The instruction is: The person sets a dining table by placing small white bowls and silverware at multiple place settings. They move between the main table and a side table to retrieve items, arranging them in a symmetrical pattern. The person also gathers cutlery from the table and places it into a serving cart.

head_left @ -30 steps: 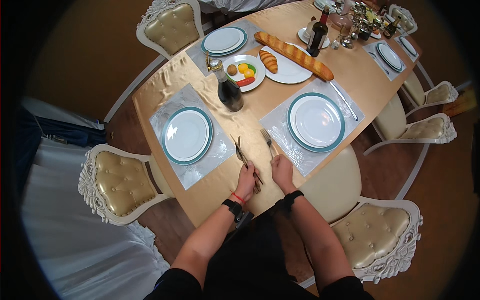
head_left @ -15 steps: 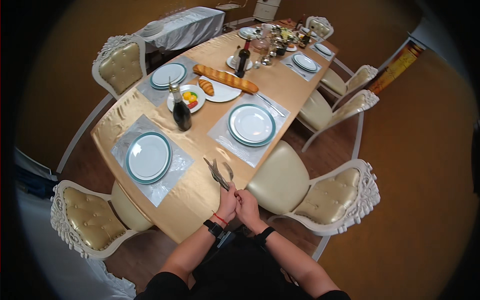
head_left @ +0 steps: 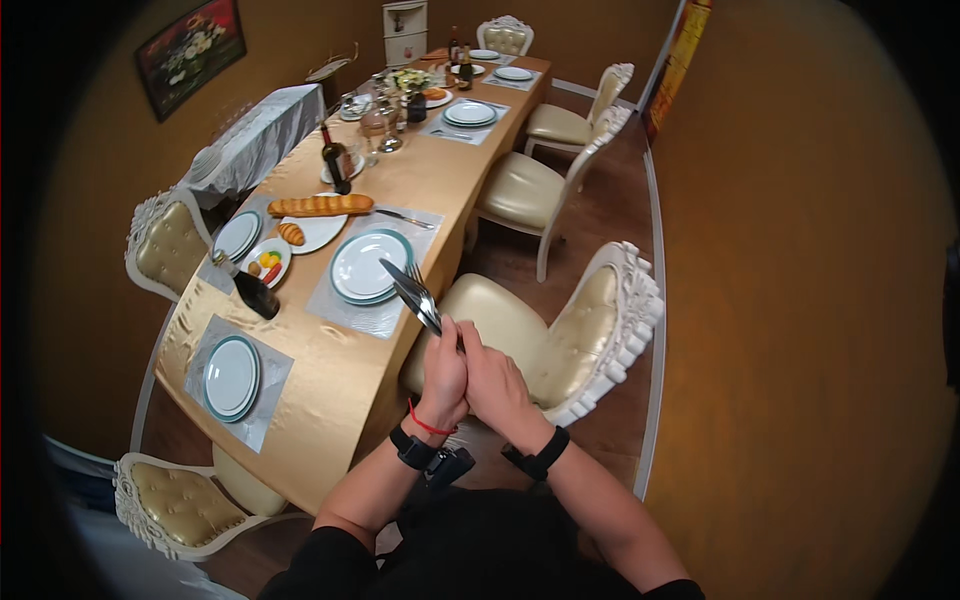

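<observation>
A bundle of knives and forks [head_left: 416,300] points up and away from me, over the near edge of the table. My left hand [head_left: 442,378] is closed around the handles. Pressed against it, my right hand [head_left: 493,382] is closed at the lower end of the same bundle; its fingertips are partly hidden. Just beyond the cutlery lies a stack of white plates with a teal rim [head_left: 370,268] on a silvery placemat [head_left: 392,318]. A knife [head_left: 405,218] rests on that placemat's far side.
A cream chair [head_left: 490,310] stands at the table's right side, close to my hands. On the gold tablecloth [head_left: 315,380] are a dark bottle [head_left: 257,295], a baguette [head_left: 320,206], a croissant [head_left: 291,234] and a wine bottle [head_left: 336,162]. Another plate stack [head_left: 231,378] sits at left.
My view has swung right, and I am nearer the right-hand chair. Both hands have come up with the cutlery, now beside the right plate stack, and the right hand presses closer round the left.
</observation>
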A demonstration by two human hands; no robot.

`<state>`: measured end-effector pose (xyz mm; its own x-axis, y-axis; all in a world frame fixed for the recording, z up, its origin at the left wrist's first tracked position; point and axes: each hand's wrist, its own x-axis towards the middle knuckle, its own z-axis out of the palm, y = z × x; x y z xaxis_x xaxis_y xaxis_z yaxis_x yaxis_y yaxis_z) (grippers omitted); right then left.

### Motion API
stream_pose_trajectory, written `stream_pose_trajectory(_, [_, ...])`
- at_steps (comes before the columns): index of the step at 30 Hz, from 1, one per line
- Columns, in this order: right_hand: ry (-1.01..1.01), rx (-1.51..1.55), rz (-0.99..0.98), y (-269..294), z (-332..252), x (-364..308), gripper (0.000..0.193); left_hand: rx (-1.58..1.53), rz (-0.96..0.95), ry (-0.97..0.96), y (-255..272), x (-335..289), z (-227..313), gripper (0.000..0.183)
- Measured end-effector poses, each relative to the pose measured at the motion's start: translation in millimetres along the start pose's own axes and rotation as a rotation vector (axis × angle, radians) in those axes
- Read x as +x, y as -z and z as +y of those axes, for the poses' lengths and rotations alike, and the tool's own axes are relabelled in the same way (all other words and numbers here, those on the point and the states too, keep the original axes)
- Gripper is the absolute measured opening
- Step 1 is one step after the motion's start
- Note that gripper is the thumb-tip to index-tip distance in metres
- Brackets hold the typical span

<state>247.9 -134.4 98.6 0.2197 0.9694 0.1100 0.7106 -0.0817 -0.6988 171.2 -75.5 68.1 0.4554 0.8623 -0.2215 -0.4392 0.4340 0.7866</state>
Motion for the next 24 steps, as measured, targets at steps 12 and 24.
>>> stream_pose_trajectory(12, [0.108,0.217,-0.033,206,136,30,0.027,0.335,-0.245,-0.194,-213,59,-54,0.040])
stream_pose_trajectory(24, [0.132,0.151,0.020,275,275,159,0.029,0.354,-0.418,-0.145,-298,247,-107,0.049])
